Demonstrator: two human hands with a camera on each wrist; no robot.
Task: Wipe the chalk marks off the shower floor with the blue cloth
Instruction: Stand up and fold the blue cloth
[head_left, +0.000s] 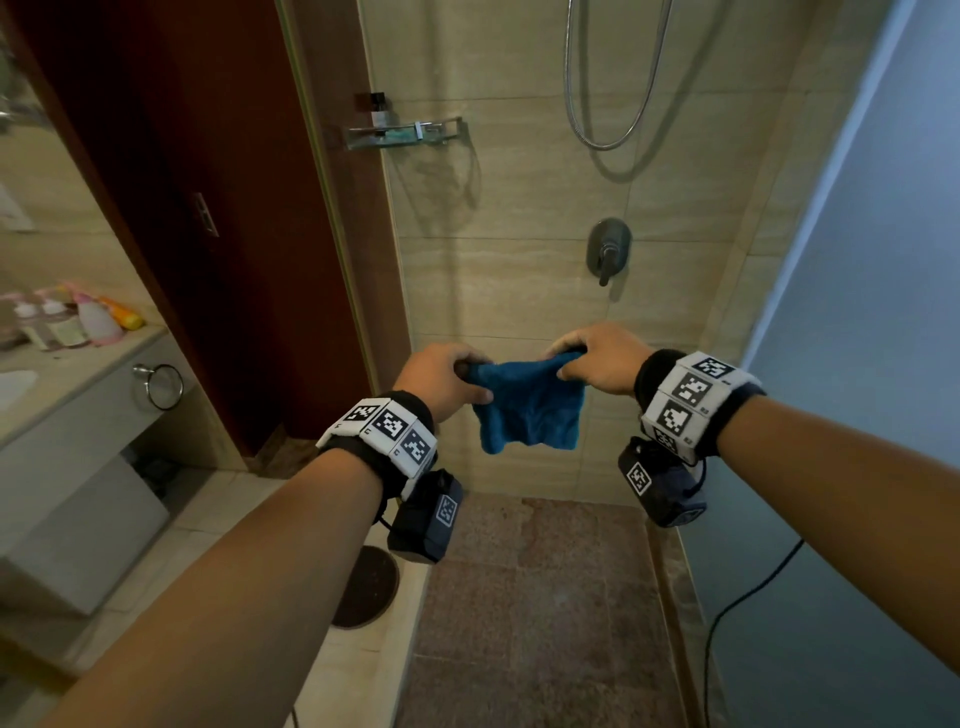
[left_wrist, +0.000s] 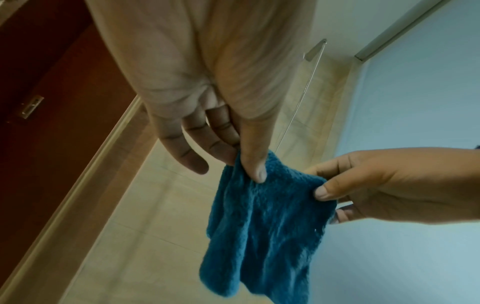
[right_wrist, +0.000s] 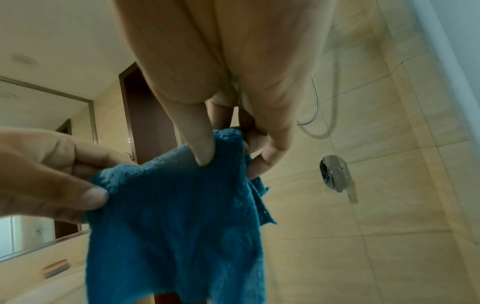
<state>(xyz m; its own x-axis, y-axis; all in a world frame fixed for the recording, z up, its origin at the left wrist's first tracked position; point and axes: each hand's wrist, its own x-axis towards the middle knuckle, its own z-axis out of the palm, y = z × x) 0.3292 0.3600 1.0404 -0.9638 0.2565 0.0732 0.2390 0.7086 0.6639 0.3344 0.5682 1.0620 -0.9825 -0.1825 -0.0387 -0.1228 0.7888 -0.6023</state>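
Observation:
A blue terry cloth (head_left: 530, 410) hangs in the air between my two hands, in front of the shower's back wall. My left hand (head_left: 452, 379) pinches its upper left corner between thumb and fingers. My right hand (head_left: 587, 364) pinches the upper right corner. In the left wrist view the cloth (left_wrist: 262, 226) hangs below my left hand (left_wrist: 249, 164), with the right hand (left_wrist: 327, 193) pinching from the right. The right wrist view shows the cloth (right_wrist: 174, 226) held by my right hand (right_wrist: 215, 152) and left hand (right_wrist: 93, 197). The reddish-brown shower floor (head_left: 540, 613) lies below; no chalk marks are plain on it.
A mixer valve (head_left: 608, 249) and a looped shower hose (head_left: 608, 104) are on the back wall, with a glass shelf (head_left: 405, 132) to the left. A frosted glass panel (head_left: 857, 364) closes the right side. A vanity with bottles (head_left: 72, 317) stands at left, a round drain cover (head_left: 366, 587) outside the kerb.

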